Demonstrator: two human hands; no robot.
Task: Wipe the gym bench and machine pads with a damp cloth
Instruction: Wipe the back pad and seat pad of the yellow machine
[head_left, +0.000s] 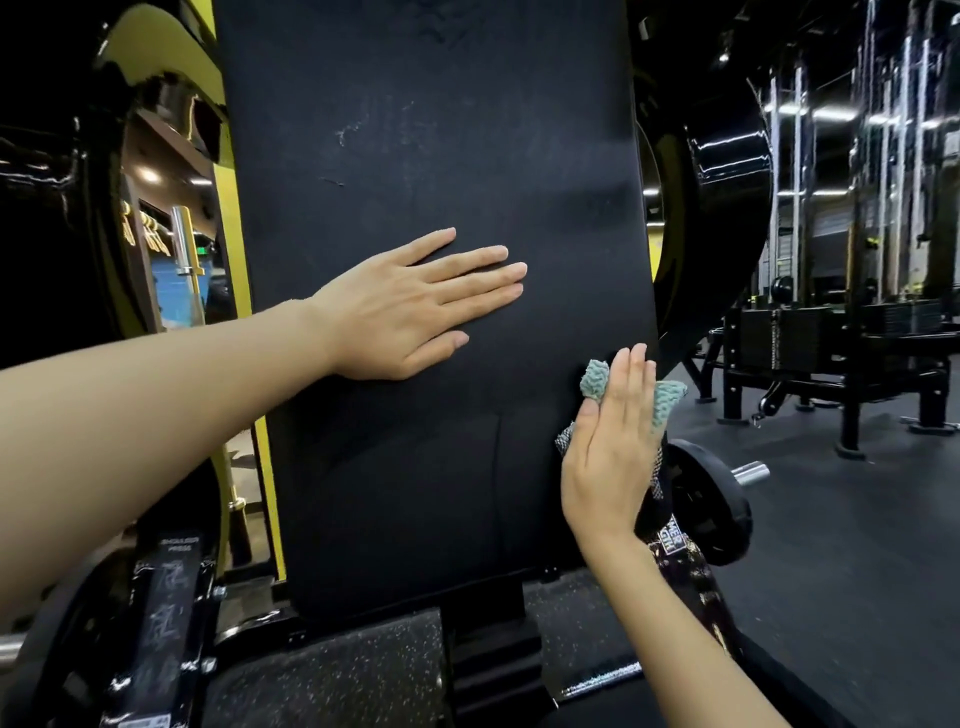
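the right hand (610, 452) presses the teal cloth (596, 378) with straight fingers against the lower right edge of the upright black pad (441, 171), while the left hand (400, 306) rests flat and open on the pad's middle, holding nothing. best to press evenly and wipe in overlapping strokes up toward the pale scuffs (353, 130), lifting the left hand off the patch it covers.

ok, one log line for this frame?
step: wipe back pad | left hand: flat on pad | right hand: presses cloth at pad's right edge | marks: whitish scuffs higher up
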